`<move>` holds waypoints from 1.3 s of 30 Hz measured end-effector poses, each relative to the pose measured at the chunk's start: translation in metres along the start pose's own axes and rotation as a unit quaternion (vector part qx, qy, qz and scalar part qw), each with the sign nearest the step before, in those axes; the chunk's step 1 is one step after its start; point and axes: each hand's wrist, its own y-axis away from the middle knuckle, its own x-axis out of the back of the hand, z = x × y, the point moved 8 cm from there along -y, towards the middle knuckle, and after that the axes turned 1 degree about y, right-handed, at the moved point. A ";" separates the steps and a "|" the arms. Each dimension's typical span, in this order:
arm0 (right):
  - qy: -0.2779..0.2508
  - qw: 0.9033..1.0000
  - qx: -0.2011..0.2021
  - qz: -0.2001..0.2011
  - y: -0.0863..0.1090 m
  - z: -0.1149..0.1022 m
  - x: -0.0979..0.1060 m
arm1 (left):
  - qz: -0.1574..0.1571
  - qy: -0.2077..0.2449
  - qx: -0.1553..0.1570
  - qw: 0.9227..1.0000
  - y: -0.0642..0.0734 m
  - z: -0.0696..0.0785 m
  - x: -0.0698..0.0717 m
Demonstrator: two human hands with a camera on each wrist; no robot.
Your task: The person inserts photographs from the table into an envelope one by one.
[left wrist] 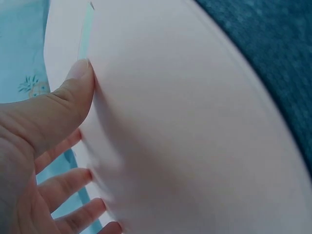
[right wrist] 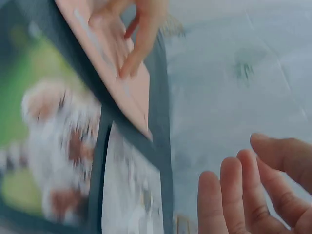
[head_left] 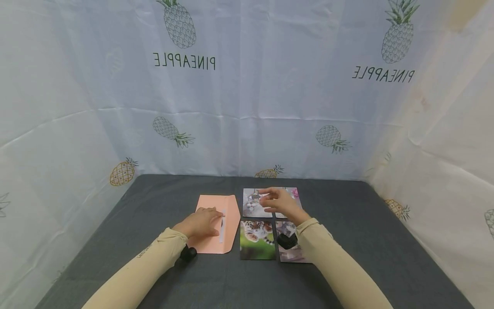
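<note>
A pink envelope (head_left: 230, 214) lies on the left of the dark tabletop, a pale strip (head_left: 221, 236) along its right part. On it rests my left hand (head_left: 200, 223), fingers spread; in the left wrist view the thumb (left wrist: 80, 80) touches the paper at the strip's end. My right hand (head_left: 283, 204) is raised over the upper cards, fingers apart and nothing held. Beneath it are a pale picture card (head_left: 251, 209) and a partly hidden card with pink flowers (head_left: 295, 194). Nearer me lie a tiger cub card (head_left: 256, 249) and a greyish-purple card (head_left: 287, 256), partly covered by the right wrist.
The dark cloth-covered table (head_left: 185, 283) is enclosed at the back and sides by a white curtain (head_left: 247, 86) printed with pineapples. A black wrist device (head_left: 287, 241) is on the right wrist, another (head_left: 188, 253) on the left. Narrow gaps separate the cards.
</note>
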 end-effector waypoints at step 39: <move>0.193 0.976 -0.087 0.047 0.054 0.104 0.101 | 0.006 -0.006 -0.006 1.000 0.003 0.003 0.004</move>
